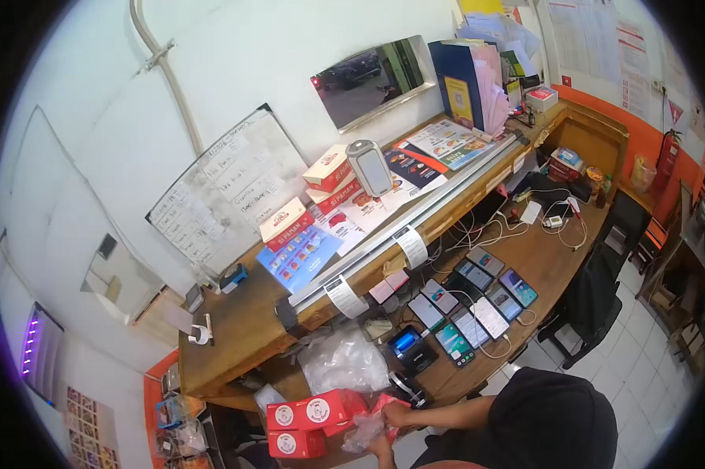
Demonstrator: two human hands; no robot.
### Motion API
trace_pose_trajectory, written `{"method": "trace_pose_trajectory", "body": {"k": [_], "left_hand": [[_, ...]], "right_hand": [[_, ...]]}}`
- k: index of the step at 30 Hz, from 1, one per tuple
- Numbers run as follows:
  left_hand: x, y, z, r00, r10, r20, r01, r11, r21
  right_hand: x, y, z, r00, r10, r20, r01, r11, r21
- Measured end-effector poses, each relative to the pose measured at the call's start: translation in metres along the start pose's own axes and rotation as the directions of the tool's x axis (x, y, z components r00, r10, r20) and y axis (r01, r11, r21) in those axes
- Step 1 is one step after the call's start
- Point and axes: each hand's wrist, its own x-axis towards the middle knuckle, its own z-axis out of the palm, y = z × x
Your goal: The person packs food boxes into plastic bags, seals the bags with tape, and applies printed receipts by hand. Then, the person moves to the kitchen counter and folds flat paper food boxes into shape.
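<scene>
At the bottom centre, my right hand [398, 414] reaches in from a dark sleeve. Its fingers are closed on a red-and-pink packet [380, 404], whose exact kind I cannot make out. Below it, my left hand [380, 448] is partly cut off by the frame edge and grips a crumpled clear plastic bag [363, 432]. The bag touches the red packet. Just left of both hands, red boxes [295, 444] with round white logos are stacked on the lower counter. Behind them lies a large bundle of clear plastic [343, 361].
Several phones [454, 345] lie on the wooden desk beside a black card-terminal-like device [412, 349], with white cables around. A raised shelf [235, 324] carries menus, small boxes [285, 224] and folders [455, 84]. A black chair [595, 301] stands at right.
</scene>
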Motion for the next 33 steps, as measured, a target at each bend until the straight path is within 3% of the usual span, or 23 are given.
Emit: {"method": "trace_pose_trajectory", "body": {"k": [2, 5, 6, 8, 11, 14, 29, 33], "left_hand": [[-0.007, -0.044, 0.007, 0.97, -0.223, 0.099, 0.194, 0.951, 0.241], [-0.003, -0.063, 0.013, 0.968, -0.165, 0.189, 0.2, 0.963, -0.183], [-0.001, -0.063, 0.011, 0.972, -0.135, 0.192, 0.175, 0.961, -0.213], [0.003, -0.057, 0.011, 0.982, -0.093, 0.165, 0.121, 0.978, -0.167], [0.009, -0.05, 0.011, 0.987, -0.061, 0.148, 0.081, 0.987, -0.137], [0.012, -0.049, 0.008, 0.991, -0.04, 0.131, 0.054, 0.993, -0.101], [-0.007, -0.073, 0.001, 0.992, 0.122, 0.044, -0.127, 0.981, 0.146], [-0.006, 0.007, -0.024, 0.981, -0.077, 0.181, 0.05, 0.987, 0.153]], "right_hand": [[-0.007, 0.001, -0.002, 0.995, -0.06, -0.077, 0.066, 0.996, 0.068], [-0.006, 0.001, -0.01, 0.99, -0.136, -0.041, 0.14, 0.984, 0.107], [-0.003, 0.006, -0.009, 0.985, -0.175, 0.001, 0.175, 0.981, 0.083], [0.012, 0.027, 0.006, 0.97, -0.23, 0.079, 0.226, 0.973, 0.051], [0.007, 0.011, -0.023, 0.946, -0.138, 0.293, 0.128, 0.99, 0.052], [-0.003, -0.009, -0.043, 0.963, -0.09, 0.256, 0.038, 0.979, 0.2], [0.022, 0.018, 0.011, 0.939, -0.152, 0.308, 0.157, 0.988, 0.008], [0.025, 0.026, 0.03, 0.947, -0.158, 0.279, 0.184, 0.981, -0.068]]}}
